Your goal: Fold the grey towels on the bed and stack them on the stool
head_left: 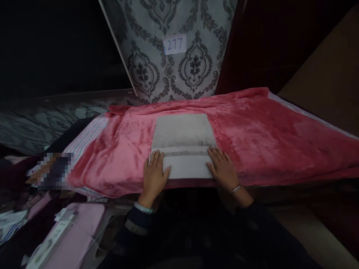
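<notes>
A grey cloth [182, 130], towel-like in look, lies flat on a pink plush blanket [252, 138]. Its near part is folded over, showing a paler side with a darker grey band across it. My left hand [155, 175] rests palm down on the left edge of the folded part, fingers stretched out and pointing away from me. On the opposite edge lies my right hand [223, 168], also flat, its fingers spread and its thumb toward the middle. Both hands press on the cloth without gripping it.
A power strip [53, 239] sits on a pink padded stool [89, 216] at the lower left, with cables beside it. Behind the blanket is a patterned wall with a paper label [174, 44] reading 277. A large dark screen [56, 48] stands at the upper left.
</notes>
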`<state>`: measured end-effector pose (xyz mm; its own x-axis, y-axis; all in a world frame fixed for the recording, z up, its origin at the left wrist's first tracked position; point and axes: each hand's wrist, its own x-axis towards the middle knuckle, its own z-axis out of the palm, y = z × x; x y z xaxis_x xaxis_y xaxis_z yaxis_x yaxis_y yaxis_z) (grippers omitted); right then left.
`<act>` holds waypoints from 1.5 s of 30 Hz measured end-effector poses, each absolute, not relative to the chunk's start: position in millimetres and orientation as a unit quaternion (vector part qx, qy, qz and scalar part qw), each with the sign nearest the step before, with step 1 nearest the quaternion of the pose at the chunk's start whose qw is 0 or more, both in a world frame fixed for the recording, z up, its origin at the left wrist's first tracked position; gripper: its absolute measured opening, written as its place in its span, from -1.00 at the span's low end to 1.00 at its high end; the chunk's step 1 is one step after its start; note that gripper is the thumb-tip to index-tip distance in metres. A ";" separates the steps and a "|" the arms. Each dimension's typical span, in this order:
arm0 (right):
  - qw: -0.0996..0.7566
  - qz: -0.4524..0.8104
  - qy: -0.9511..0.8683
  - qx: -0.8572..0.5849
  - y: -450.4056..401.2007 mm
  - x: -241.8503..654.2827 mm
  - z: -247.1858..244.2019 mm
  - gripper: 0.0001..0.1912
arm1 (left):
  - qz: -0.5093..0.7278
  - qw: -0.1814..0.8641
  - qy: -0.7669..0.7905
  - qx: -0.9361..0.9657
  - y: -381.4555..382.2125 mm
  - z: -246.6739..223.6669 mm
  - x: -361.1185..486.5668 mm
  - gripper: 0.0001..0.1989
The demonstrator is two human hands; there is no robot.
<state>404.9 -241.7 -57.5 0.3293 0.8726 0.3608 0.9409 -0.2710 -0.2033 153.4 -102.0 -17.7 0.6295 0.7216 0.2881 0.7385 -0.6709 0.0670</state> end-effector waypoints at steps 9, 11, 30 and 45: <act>0.232 -0.027 -0.597 -0.768 -242.3 426.0 -57.2 -0.37 | -0.191 0.007 -0.422 -0.886 -102.9 -31.0 140.3 -0.42; 0.232 -0.018 -0.609 -0.758 -237.9 429.3 -48.1 -0.36 | -0.186 -0.015 -0.425 -0.886 -101.0 -28.5 135.1 -0.42; 0.123 -0.021 -0.685 -0.718 -78.6 407.9 -9.9 -0.39 | -0.068 0.005 -0.316 -0.946 7.2 6.7 270.9 -0.41; 0.174 0.013 -0.528 -0.831 -46.7 521.6 -26.9 -0.39 | -0.077 -0.098 -0.426 -0.896 120.0 -0.6 266.0 -0.35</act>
